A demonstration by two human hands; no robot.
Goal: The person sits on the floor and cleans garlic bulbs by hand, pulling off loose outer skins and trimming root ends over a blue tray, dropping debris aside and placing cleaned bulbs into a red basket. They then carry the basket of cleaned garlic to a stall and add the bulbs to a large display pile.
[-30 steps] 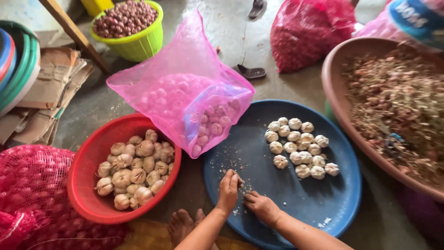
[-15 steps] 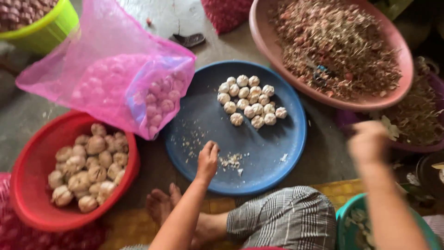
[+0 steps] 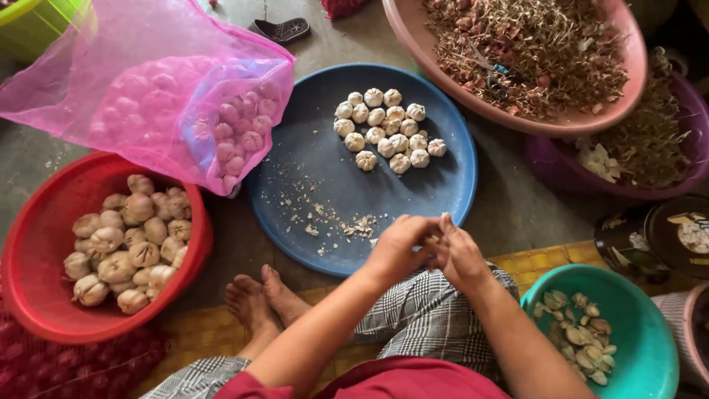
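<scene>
Both the left hand (image 3: pixel 399 247) and the right hand (image 3: pixel 459 255) pinch a mostly hidden garlic bulb over the blue tray (image 3: pixel 310 159), where few cleaned bulbs (image 3: pixel 386 133) sit while the red basin (image 3: pixel 44 318) remains quite full.

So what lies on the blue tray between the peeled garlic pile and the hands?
Head view: scattered skin flakes on bare blue tray.

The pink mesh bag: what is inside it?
The pink mesh bag holds pale round garlic bulbs, seen through the net. Their number cannot be told, because folds blur the upper part.
</scene>
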